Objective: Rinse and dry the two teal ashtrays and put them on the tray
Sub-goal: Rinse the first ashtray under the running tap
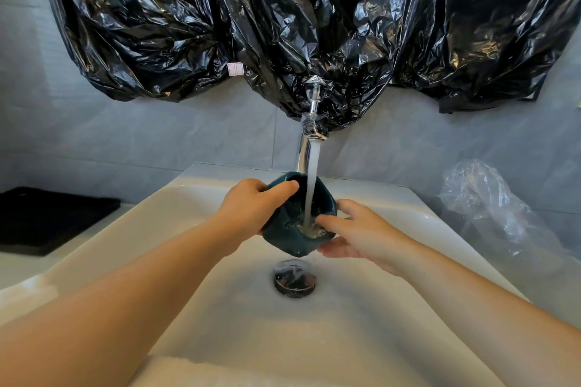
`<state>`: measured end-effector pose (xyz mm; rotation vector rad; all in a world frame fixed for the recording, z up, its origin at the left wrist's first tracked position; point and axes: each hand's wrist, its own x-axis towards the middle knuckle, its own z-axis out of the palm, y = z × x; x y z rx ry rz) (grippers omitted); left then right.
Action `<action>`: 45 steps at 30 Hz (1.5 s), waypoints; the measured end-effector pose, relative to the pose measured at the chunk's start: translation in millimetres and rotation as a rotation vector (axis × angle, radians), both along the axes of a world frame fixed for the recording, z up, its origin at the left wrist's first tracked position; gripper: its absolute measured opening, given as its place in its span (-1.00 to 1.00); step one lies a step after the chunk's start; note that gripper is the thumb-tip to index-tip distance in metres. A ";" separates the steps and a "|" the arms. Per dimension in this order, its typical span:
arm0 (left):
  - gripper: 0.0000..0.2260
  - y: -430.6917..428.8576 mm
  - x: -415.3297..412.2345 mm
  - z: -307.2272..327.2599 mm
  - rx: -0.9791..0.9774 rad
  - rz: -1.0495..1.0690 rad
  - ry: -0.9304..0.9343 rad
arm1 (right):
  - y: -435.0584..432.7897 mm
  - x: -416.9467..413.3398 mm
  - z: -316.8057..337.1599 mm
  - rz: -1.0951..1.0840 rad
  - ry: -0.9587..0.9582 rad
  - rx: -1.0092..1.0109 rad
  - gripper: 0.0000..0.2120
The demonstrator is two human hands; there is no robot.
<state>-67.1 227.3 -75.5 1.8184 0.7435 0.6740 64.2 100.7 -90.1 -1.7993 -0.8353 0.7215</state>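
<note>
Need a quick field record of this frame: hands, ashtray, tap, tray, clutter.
stage: rinsing one ashtray
teal ashtray: tilted, held over the sink, water stream falling into it
left hand: grips its left rim
right hand: fingers inside its right edge, thumb beneath
faucet: running
second ashtray: not in view
black tray: on the counter left of the sink
drain: below the ashtray
clutter: black plastic sheeting behind the faucet, clear plastic bag right of the sink

Faucet point(302, 155) overhangs the ashtray point(290, 240); basin point(220, 308) open below.
</note>
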 end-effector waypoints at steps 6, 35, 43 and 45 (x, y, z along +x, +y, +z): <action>-0.61 -5.2 -2.5 3.8 -0.142 -0.140 0.035 | -2.8 -3.0 -0.7 0.008 0.194 0.052 -0.77; -0.72 -4.4 0.5 -1.3 -0.057 -0.030 -0.026 | -4.3 -4.7 1.0 0.053 0.203 -0.117 -0.74; -0.50 -1.0 -2.9 3.6 -0.059 -0.072 0.071 | -3.6 -7.9 -0.3 0.046 0.221 -0.013 -0.73; -0.48 -1.5 -3.5 5.1 -0.163 -0.122 0.054 | -3.6 -8.0 0.9 0.003 0.339 0.019 -0.76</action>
